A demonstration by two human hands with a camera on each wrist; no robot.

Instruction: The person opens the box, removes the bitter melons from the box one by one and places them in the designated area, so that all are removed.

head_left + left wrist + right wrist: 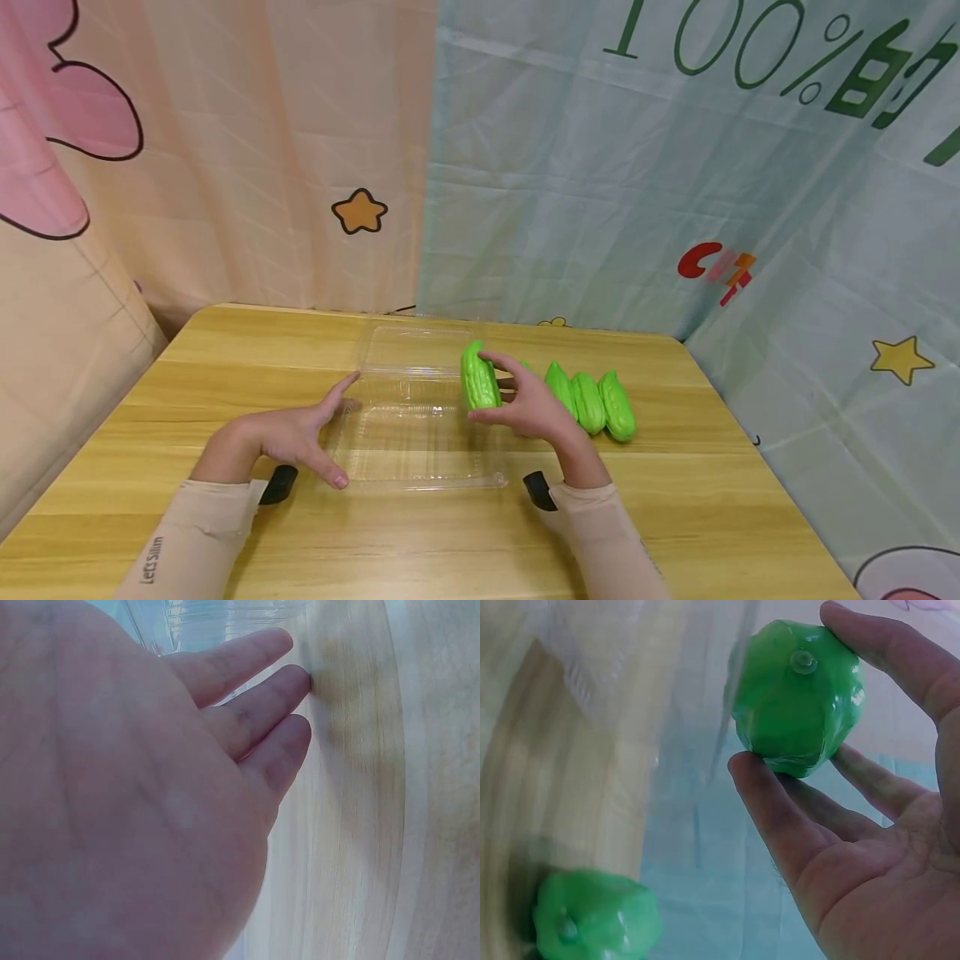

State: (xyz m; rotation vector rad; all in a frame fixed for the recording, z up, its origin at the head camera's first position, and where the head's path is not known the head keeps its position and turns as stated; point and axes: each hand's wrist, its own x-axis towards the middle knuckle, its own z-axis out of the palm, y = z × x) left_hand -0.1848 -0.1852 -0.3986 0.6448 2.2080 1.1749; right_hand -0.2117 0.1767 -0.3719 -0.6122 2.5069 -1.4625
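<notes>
A bright green, ridged bitter melon (478, 377) is pinched between the thumb and fingers of my right hand (534, 404), at the right side of a clear plastic container (427, 483). In the right wrist view the melon (795, 701) is held end-on at the fingertips, beside the clear plastic wall. My left hand (300, 435) lies along the container's left edge, thumb and fingers spread, gripping nothing. From the left wrist, the palm (142, 787) and three straight fingers show near the clear plastic. The container's hinged lid (420, 333) lies folded back behind it.
Several more green bitter melons (588, 404) lie side by side on the wooden table (420, 542), right of the container and partly hidden by my right hand. Printed fabric curtains (525, 208) hang behind the table and along its sides.
</notes>
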